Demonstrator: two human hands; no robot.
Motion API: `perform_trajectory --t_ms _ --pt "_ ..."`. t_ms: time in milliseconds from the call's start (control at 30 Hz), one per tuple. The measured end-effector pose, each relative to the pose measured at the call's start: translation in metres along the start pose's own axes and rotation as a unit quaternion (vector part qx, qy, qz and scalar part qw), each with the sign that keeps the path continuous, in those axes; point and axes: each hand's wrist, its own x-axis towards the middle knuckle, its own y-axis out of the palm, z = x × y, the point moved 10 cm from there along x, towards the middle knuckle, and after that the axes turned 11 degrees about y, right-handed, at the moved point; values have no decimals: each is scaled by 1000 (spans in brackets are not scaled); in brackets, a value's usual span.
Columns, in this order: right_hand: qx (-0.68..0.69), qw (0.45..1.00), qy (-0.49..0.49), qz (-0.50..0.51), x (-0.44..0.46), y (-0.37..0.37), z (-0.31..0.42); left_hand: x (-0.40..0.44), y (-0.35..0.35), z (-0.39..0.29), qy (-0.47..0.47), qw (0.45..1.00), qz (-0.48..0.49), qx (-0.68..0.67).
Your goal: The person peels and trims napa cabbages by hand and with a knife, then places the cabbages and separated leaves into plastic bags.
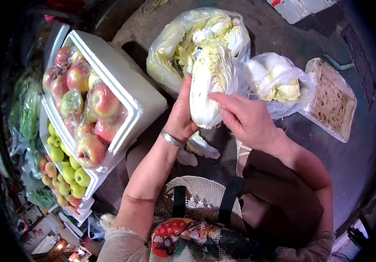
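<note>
A pale napa cabbage (207, 89) is held up in front of me, its leafy yellow end pointing away. My left hand (182, 109) grips it from the left side and below, with a silver bracelet on the wrist. The index finger of my right hand (247, 118) touches the cabbage's white side, while its other fingers are curled with nothing visible in them. Behind the cabbage is a clear plastic bag (164, 56) of cabbages and loose leaves. Another bag (279, 81) with white cabbages lies to the right.
A white foam box (131, 83) of wrapped red apples stands at the left, above green apples (68, 174). At the right lies a dirty foam tray (330, 100). Torn leaves (202, 146) are below the held cabbage. A white board (299, 8) is at the top right.
</note>
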Motion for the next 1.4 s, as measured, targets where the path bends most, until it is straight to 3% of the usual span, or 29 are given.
perform_trajectory --t_ms 67,167,233,267,367,400,600,767,867,967,1033,1100,1200,1400 --pt "15 1000 8 6 -6 8 1 1 -5 -2 10 999 -34 -6" --pt "39 999 28 21 -9 12 -4 1 -3 -3 15 999 1 30" --pt "97 992 16 81 -14 26 -6 3 -4 3 -2 1000 4 13" --pt "97 992 16 80 -17 28 -6 1 8 3 -21 997 71 -15" --pt "82 991 0 101 -20 33 3 3 11 -3 -19 994 108 3" --pt "89 993 25 72 -12 18 4 3 -2 -3 -5 1000 13 7" --pt "52 997 54 9 0 9 -7 -1 -2 -2 6 1000 -1 21" --pt "86 993 52 60 -13 23 -7 -1 -6 -1 0 1000 10 16" --pt "100 991 7 86 -23 38 0 -3 9 0 -2 997 79 15" --pt "100 992 -27 70 -21 35 2 -1 7 -4 3 999 31 -6" --pt "116 992 -4 58 -9 18 7 0 -4 -6 19 998 -3 59" --pt "84 995 57 23 3 7 -2 0 -5 -2 13 999 2 42" --pt "40 998 44 17 3 9 -3 -4 -3 -4 21 994 -18 102" --pt "27 999 -10 41 -17 33 1 4 -10 2 3 997 -16 70"
